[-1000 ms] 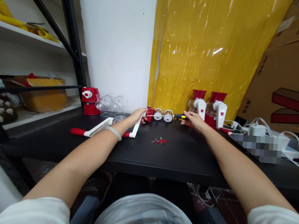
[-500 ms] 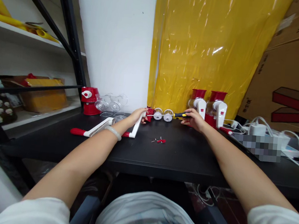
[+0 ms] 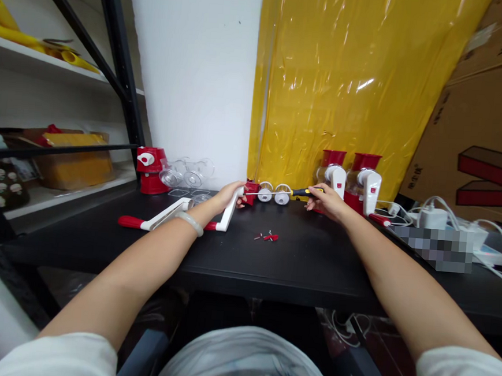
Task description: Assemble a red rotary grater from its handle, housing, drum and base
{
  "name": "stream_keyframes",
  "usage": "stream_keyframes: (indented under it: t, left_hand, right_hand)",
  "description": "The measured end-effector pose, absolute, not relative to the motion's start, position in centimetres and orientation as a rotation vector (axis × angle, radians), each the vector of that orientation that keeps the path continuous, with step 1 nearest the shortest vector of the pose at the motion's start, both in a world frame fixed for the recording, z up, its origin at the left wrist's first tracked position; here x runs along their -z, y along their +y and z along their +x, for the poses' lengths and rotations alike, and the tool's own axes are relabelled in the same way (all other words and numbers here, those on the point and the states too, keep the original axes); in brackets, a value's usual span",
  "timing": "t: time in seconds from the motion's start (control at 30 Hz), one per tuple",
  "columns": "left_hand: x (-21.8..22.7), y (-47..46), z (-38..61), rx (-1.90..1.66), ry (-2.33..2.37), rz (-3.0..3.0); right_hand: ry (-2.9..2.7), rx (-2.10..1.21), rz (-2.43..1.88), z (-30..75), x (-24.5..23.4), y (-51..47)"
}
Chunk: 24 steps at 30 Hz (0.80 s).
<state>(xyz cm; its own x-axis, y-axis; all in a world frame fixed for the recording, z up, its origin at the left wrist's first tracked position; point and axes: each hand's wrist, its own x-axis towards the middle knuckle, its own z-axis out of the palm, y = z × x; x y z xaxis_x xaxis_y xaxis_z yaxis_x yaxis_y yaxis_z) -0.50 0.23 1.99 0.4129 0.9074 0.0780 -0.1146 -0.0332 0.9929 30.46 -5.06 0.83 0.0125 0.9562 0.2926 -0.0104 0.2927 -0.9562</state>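
My left hand (image 3: 230, 196) is closed around the upper end of a white crank handle (image 3: 228, 214) whose red grip points left, low over the table. In my right hand (image 3: 326, 202) is a screwdriver (image 3: 300, 192) with a black and yellow handle. Its long shaft runs level to the left, and the tip meets the crank's end at my left fingers; the exact contact is too small to see. Below lie several small screws and red pieces (image 3: 270, 237). Behind the shaft stand two white drum pieces (image 3: 282, 194) and a red part (image 3: 252, 190).
A second crank handle (image 3: 162, 214) lies by my left forearm. Red grater bodies (image 3: 151, 171) and clear plastic parts (image 3: 194, 172) stand at back left. Two assembled graters (image 3: 367, 182) stand at back right, near white cables and chargers (image 3: 433, 217). A black shelf frame (image 3: 121, 73) rises left.
My right hand has shifted its fingers on the screwdriver handle, more of which now shows. The crank handle and my left hand have barely moved.
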Motion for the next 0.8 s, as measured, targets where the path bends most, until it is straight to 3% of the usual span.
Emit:
stream_keyframes:
  t: [0.43, 0.8]
  left_hand:
    - [-2.1, -0.1, -0.5, -0.958, 0.788, 1.417]
    - [-3.3, -0.1, -1.3, -0.912, 0.480, 1.507]
  right_hand:
    - [-1.333, -0.843, -1.101, 30.6, -0.6, -4.5]
    - [-0.996, -0.568, -0.879, 31.6, -2.1, -4.1]
